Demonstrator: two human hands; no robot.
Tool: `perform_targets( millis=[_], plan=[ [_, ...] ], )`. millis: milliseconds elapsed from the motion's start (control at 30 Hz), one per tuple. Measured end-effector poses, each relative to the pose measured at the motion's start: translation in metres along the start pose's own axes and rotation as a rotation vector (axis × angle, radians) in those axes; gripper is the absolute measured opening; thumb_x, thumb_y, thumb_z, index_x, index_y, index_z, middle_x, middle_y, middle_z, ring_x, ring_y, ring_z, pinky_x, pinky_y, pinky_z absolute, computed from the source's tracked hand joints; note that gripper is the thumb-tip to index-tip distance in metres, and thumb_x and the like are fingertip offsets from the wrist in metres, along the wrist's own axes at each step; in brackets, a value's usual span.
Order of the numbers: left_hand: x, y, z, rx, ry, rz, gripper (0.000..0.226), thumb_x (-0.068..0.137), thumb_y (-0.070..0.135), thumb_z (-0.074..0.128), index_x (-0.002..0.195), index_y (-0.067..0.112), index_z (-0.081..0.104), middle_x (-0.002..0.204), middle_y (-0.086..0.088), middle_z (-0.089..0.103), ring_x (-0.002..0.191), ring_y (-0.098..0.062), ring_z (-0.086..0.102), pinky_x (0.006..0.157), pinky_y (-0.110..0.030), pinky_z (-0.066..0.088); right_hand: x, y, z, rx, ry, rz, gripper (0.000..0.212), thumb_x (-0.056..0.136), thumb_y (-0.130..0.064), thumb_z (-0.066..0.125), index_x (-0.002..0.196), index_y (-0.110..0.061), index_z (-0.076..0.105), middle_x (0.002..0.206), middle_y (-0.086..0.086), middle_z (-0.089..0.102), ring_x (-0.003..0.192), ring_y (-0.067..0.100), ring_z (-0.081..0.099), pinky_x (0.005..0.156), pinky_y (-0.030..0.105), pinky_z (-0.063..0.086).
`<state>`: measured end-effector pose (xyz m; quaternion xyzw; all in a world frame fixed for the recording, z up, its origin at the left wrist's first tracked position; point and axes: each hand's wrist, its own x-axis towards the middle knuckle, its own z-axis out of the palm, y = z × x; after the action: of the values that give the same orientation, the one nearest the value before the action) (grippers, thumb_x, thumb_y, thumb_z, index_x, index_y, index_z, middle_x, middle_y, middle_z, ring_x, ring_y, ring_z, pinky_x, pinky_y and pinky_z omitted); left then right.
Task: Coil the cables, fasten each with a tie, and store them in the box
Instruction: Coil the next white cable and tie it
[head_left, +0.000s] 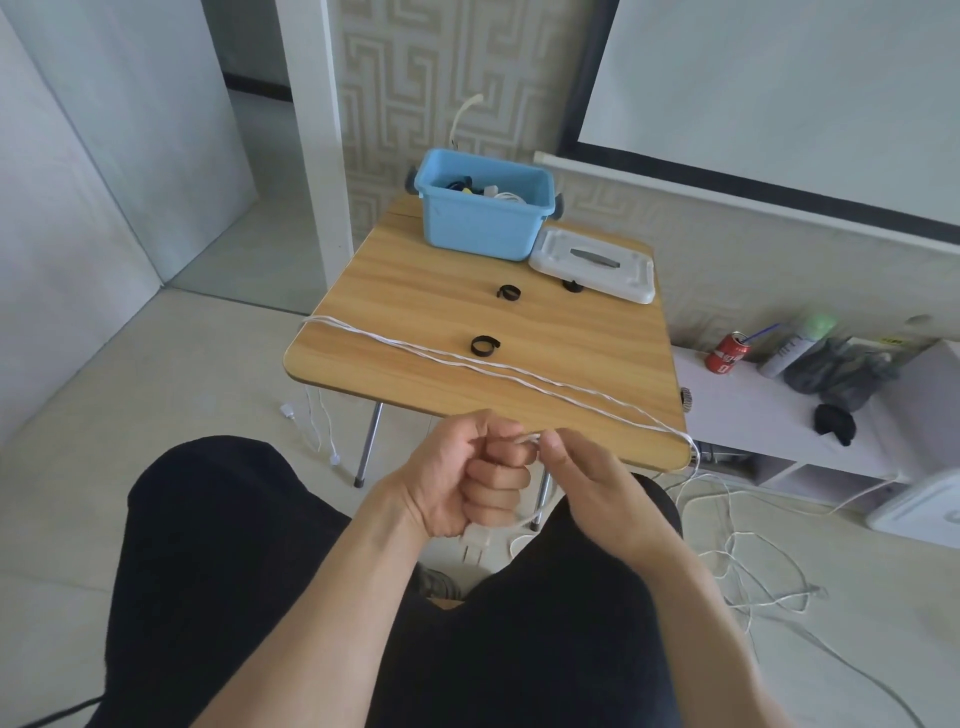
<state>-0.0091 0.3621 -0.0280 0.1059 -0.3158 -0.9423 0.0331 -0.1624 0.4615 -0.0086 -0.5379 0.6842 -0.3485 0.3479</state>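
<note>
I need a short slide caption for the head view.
Left hand grips white cable plug end, right hand pinches it; ties and blue box wait.

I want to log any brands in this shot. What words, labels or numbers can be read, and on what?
Nothing here reads clearly.
Red can: white lettering, too blurred to read.
White bottle beside it: dark print, too small to read.
Yellow label behind the grey cloth: dark marks, illegible.
Blue box, white lid: no text visible.

Beyond my grip a wooden table (519, 364) stands on pale floor tiles (218, 364), patterned wallpaper (415, 78) behind, a low white shelf (769, 415) rightward.
</note>
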Motion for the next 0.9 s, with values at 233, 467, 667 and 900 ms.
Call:
perform_targets(
  millis=[233,467,667,900],
  plan=[
    [-0.002,0.001,0.005,0.093,0.184,0.044,0.039,0.096,0.034,0.041,0.06,0.02,0.044,0.046,0.01,0.024,0.042,-0.008,0.013,0.036,-0.018,0.018,0.004,-0.009,0.008,0.038,0.171,-0.002,0.042,0.101,-0.037,0.058,0.068,-0.013,0.066,0.051,-0.008,0.049,0.051,0.01,0.036,0.051,0.026,0.03],
    [0.0,0.001,0.009,0.084,0.168,0.058,0.03,0.105,0.025,0.036,0.087,0.008,0.054,0.055,0.006,0.035,0.046,-0.008,0.028,0.048,-0.022,0.031,0.005,-0.009,0.002,0.062,0.36,-0.038,0.037,0.098,-0.041,0.06,0.066,-0.025,0.072,0.056,-0.01,0.061,0.049,0.005,0.039,0.048,0.016,0.031],
    [-0.001,0.0,0.007,0.156,0.139,0.129,0.034,0.104,0.029,0.039,0.073,0.019,0.051,0.054,0.008,0.019,0.045,-0.008,0.015,0.042,-0.02,0.02,0.007,-0.006,0.005,0.087,0.405,-0.005,0.038,0.085,-0.058,0.058,0.068,-0.028,0.074,0.052,-0.005,0.055,0.047,0.005,0.036,0.047,0.016,0.028],
    [-0.004,0.008,-0.01,-0.494,-0.134,0.285,0.03,0.094,0.019,0.049,0.065,0.016,0.047,0.049,0.006,0.026,0.039,-0.012,0.021,0.038,-0.025,0.023,0.006,0.007,0.003,0.07,0.308,0.064,0.046,0.089,-0.059,0.054,0.074,-0.021,0.076,0.046,-0.008,0.023,0.045,0.011,0.02,0.045,0.022,0.019]
  ],
)
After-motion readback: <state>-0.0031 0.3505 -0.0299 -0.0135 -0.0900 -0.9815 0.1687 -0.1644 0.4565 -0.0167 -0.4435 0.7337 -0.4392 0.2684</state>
